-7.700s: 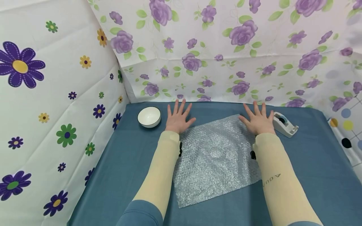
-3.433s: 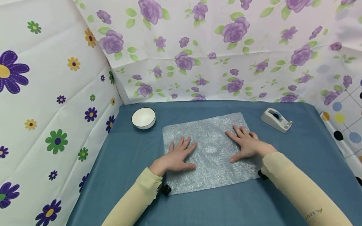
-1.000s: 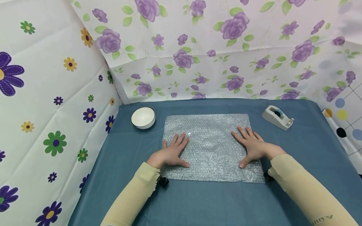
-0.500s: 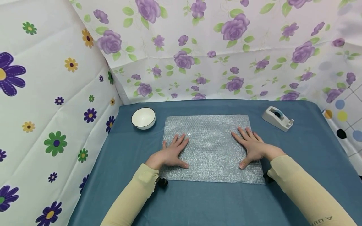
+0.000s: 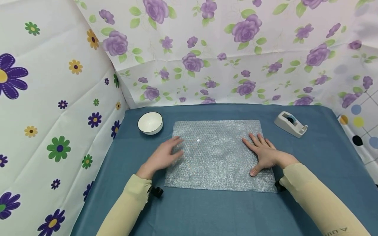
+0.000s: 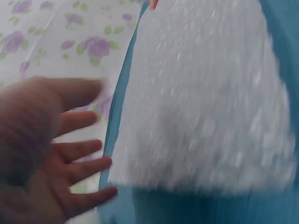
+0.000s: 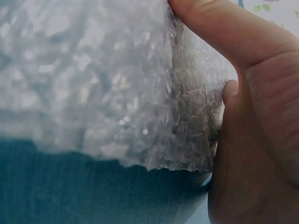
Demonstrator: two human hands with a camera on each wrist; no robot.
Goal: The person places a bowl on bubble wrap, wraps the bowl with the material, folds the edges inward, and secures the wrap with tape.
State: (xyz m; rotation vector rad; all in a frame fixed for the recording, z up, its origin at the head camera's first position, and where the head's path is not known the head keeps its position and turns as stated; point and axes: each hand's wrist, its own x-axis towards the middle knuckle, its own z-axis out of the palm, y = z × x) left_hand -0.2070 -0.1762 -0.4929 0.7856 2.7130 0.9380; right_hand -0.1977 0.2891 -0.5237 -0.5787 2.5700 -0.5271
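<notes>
A sheet of clear bubble wrap [image 5: 218, 160] lies flat on the blue-covered table, its long edges running left to right in the head view. My right hand [image 5: 264, 155] rests on its right side with fingers spread; the right wrist view shows the thumb [image 7: 219, 28] against the bubbled surface. At the sheet's left edge is my left hand [image 5: 163, 154], its fingertips overlapping the wrap in the head view. In the left wrist view the left hand's fingers [image 6: 79, 149] are apart and hold nothing, with the bubble wrap [image 6: 196, 93] beside them.
A white bowl [image 5: 150, 123] with a dark rim stands at the back left of the table [image 5: 206, 213]. Towards the back right is a white tape dispenser [image 5: 290, 124]. Flower-patterned sheets [image 5: 177, 82] hang behind and to the left.
The sheet was turned straight and both hands came to lie on its sides. In the last half second my left hand has moved left, off most of the sheet; the right stayed.
</notes>
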